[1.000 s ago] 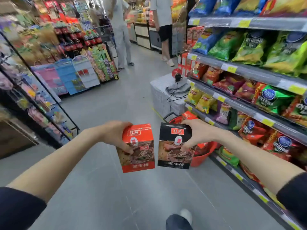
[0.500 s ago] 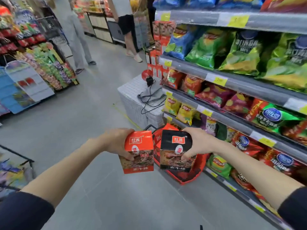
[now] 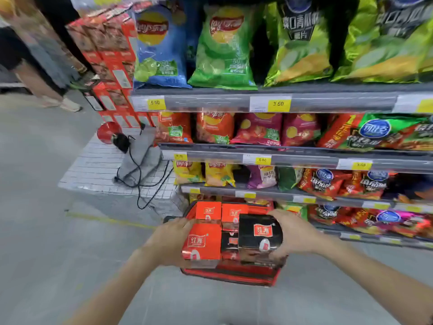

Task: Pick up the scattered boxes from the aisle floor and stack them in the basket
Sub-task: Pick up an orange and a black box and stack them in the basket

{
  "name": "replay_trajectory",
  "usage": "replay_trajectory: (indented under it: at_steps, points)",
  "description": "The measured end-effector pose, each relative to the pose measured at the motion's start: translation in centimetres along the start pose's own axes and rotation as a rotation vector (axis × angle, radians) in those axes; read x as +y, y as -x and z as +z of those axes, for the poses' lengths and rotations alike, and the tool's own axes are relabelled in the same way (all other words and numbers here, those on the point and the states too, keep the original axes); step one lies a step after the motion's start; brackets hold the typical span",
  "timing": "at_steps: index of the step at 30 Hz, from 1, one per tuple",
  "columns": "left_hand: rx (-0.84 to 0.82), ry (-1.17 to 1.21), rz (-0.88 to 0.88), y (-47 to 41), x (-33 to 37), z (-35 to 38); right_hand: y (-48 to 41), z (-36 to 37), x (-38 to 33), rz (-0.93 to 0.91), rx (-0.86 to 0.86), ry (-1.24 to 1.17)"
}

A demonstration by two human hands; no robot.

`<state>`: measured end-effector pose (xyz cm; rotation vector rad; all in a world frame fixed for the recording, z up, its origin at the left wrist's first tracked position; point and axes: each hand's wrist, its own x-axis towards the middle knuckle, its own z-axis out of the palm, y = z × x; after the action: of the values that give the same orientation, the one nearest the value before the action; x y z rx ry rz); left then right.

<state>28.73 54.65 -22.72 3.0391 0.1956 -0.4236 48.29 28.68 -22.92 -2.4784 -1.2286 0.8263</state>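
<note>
Red basket (image 3: 234, 276) seen on the grey floor (image 3: 46, 254), its far side close under the lowest row of the crisp shelves (image 3: 304, 158); touching or not cannot be told. White crate (image 3: 98, 167) just beside the basket's far left corner. Open floor is found only to the left and on the near side, crossed by a yellow line (image 3: 105, 219).

Orange box (image 3: 202, 242) is gripped by the left hand (image 3: 171, 242), fingers curled round its left face. Black box (image 3: 260, 232) is gripped by the right hand (image 3: 295, 233), thumb underneath. Both are held over the basket, side by side and nearly touching. Two orange boxes (image 3: 208, 210) are already stood in the far end.

Against half a second earlier: the two boxes were held short of the basket, front faces showing; now they are carried over it with tops turned up. The shelves are seen much nearer.
</note>
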Motion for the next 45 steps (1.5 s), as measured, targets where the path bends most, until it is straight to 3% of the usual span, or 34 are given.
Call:
replay_trajectory:
  at_steps: [5,11,22,30,45]
  points:
    - [-0.072,-0.03,0.1,-4.8,-4.0,4.8,-4.0,5.9,0.8,0.092,-0.004,-0.06]
    - [-0.142,0.041,0.091,-9.3,-6.1,13.5,-10.1,13.6,3.4,0.151,-0.003,-0.121]
    - [-0.027,0.038,0.191,-16.0,-9.3,25.1,-19.5,21.1,7.6,0.085,-0.045,-0.036]
    - [-0.013,0.042,0.201,-17.3,-10.0,28.7,-21.1,24.4,8.8,0.047,0.046,0.212]
    - [0.049,0.002,0.16,-15.5,-8.5,26.0,-19.4,22.9,8.1,0.172,-0.066,0.439]
